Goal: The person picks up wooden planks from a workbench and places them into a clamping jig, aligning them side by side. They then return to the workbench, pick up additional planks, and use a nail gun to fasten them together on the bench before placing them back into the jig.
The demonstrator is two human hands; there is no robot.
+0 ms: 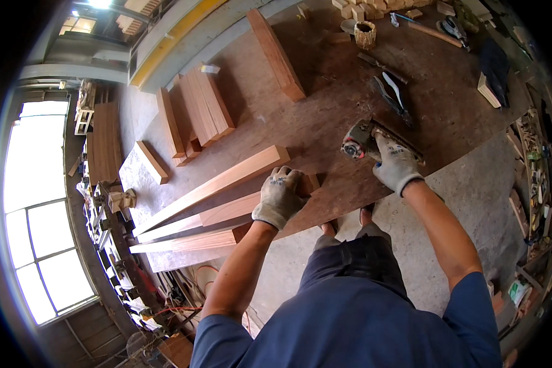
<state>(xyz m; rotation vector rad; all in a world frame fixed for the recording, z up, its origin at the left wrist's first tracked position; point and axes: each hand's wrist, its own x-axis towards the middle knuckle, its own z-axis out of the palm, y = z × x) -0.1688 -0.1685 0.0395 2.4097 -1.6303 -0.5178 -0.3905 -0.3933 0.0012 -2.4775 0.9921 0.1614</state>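
Observation:
Both hands wear pale work gloves. My left hand [279,195] is closed over a square wooden bar [230,210], close to its right end, which pokes out past the fingers. On either side of that bar lie a longer wooden bar [218,185] and a shorter one [187,240]. At the table's near edge, my right hand [397,164] grips a dark, boxy hand tool [362,136] with a round red-and-silver part at its left end. The tool appears to rest on the tabletop; its underside is hidden. Pliers [394,98] lie just beyond it.
The brown worktable [325,135] carries several more bars [205,107], a long beam [276,55] and a short block [151,162]. At the back are a woven cup [365,35], small wood blocks [365,9] and a hammer-like tool [435,34]. A cluttered rack [533,165] stands right.

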